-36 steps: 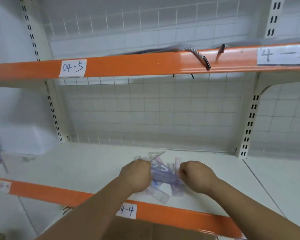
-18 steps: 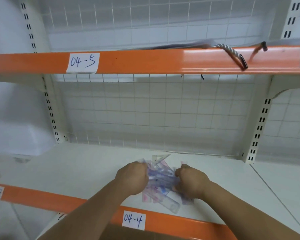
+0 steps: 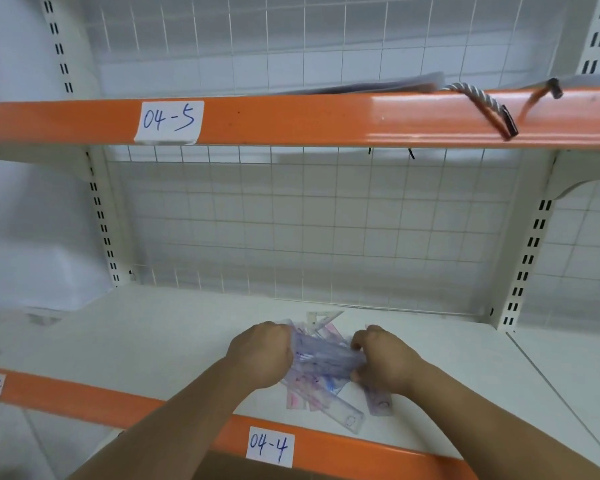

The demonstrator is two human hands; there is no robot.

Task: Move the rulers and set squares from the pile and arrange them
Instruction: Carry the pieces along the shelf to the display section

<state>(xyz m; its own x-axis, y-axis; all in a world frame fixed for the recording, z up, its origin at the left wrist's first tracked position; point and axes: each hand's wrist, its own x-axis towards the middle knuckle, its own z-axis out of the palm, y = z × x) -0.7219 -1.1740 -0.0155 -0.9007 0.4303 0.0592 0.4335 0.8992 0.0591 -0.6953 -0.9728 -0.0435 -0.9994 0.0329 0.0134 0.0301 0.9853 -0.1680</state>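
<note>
A pile of clear plastic rulers and set squares (image 3: 321, 362), tinted blue, purple and pink, lies on the white shelf (image 3: 160, 344) labelled 04-4. My left hand (image 3: 262, 355) grips the pile's left end with curled fingers. At the pile's right end, my right hand (image 3: 383, 362) has its fingers curled round it. A clear set square (image 3: 321, 318) pokes out behind the hands. Several rulers (image 3: 347, 415) stick out toward the shelf's front edge. The pile's middle is partly hidden by my fingers.
An orange rail (image 3: 326, 448) edges the shelf front. Above runs a second orange rail (image 3: 291, 121) labelled 04-5, with a twisted rope handle (image 3: 482, 105) hanging over it. A wire grid (image 3: 309, 230) backs the shelf. Slotted uprights (image 3: 527, 265) stand at both sides.
The camera has turned left, shifting the shelf labels rightward. Both hands stay on the pile and have drawn its ends slightly closer together.
</note>
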